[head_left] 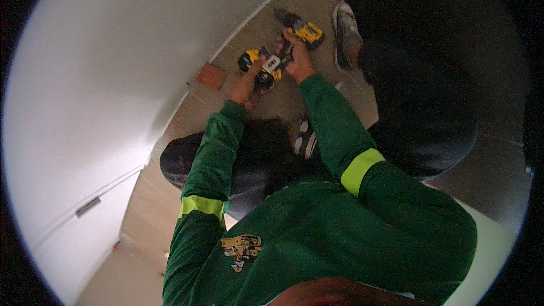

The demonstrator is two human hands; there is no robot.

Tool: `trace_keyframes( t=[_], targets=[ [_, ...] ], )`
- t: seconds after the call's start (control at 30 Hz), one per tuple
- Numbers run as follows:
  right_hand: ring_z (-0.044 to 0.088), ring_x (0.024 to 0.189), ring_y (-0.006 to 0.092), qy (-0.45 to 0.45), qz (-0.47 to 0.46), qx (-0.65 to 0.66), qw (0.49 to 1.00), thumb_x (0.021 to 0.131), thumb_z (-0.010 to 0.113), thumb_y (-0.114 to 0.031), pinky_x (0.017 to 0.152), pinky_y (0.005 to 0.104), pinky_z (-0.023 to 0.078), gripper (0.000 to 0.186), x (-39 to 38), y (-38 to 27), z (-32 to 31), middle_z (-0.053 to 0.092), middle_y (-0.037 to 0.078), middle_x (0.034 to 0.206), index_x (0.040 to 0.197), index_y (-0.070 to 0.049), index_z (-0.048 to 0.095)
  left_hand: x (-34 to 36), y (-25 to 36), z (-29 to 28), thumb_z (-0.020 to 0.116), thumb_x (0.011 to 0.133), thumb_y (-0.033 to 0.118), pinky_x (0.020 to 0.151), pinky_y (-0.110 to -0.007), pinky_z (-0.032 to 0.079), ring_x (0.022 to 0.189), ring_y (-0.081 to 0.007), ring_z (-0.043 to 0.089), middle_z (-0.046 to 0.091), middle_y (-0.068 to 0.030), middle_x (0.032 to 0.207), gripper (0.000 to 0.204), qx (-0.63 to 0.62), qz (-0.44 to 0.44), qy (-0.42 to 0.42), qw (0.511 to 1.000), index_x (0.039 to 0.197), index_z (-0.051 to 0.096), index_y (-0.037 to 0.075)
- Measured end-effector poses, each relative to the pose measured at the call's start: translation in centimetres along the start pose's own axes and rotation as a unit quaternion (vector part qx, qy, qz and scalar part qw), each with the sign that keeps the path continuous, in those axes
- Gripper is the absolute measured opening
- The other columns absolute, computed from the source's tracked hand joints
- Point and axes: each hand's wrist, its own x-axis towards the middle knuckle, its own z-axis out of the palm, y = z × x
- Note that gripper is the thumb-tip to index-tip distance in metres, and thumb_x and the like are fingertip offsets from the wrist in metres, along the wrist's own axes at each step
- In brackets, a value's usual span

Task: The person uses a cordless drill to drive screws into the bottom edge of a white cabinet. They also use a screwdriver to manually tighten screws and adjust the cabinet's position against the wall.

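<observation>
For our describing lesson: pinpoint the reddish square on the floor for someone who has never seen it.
Start at the white wall on the left, then follow its foot to the floor just left of the left hand. There lies the reddish square, its flat face unlike the yellow-and-black power drill.

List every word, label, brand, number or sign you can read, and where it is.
Nothing legible enough to quote.
Pale label on the yellow-and-black part at the left hand: dark marks, too small and blurred.
Drill in the right hand: dark marks on yellow housing, too blurred.
Green top, chest picture: any lettering too small.
</observation>
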Motion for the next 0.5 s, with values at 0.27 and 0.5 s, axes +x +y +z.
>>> trace_keyframes(
  t=[0.27, 0.5],
  targets=[
    [0.058, 0.061, 0.0142, -0.008, 0.030, 0.006, 0.999, 0.091, 0.072, -0.017, 0.055, 0.0289, 0.051, 0.013, 1.4, 1.3, 0.0, 0.065, 0.002, 0.078, 0.096, -0.012, 0.061, -0.6, -1.5, -0.2, 0.073, 0.092, 0.040, 0.070, -0.031, 0.055, 0.093, -0.0169, 0.068, 0.070, -0.0019, 0.111, 0.044, -0.060, 0.030, 0.052, 0.996, 0.124, 0.061, 0.012],
    [0.059, 0.063, 0.0144, -0.011, 0.025, 0.021, 0.999, 0.090, 0.073, -0.015, 0.057, 0.0302, 0.051, 0.015, 1.9, 1.3, -1.4, 0.065, 0.003, 0.081, 0.099, -0.011, 0.062, 0.2, -1.4, 0.0, 0.074, 0.092, 0.026, 0.077, -0.035, 0.058, 0.095, -0.0193, 0.069, 0.069, -0.0048, 0.112, 0.040, -0.076, 0.024, 0.044, 0.996, 0.124, 0.056, 0.009]
  ],
)
